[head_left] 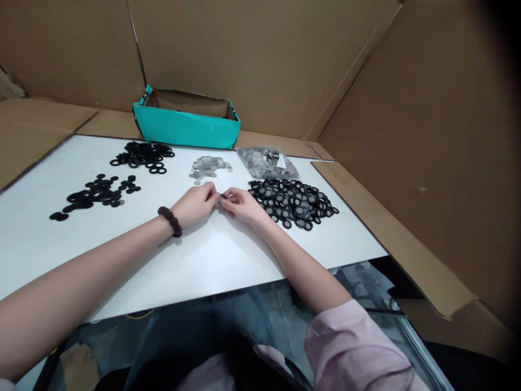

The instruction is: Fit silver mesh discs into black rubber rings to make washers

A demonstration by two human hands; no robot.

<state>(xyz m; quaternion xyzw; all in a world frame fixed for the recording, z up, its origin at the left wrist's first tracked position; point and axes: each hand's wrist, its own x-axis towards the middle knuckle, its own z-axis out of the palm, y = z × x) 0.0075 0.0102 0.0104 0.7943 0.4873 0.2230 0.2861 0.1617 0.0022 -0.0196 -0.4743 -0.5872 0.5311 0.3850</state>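
My left hand and my right hand meet at the middle of the white board. Between their fingertips they pinch a small black ring, mostly covered by the fingers. Just beyond the hands lies a loose spread of grey discs. To the right of my right hand is a large pile of black rings with grey centres. On the left are a heap of black rings and a scatter of black discs.
A turquoise box stands at the back of the white board. Beside it lies a clear plastic bag with grey discs inside. Tall cardboard walls rise behind and on the right.
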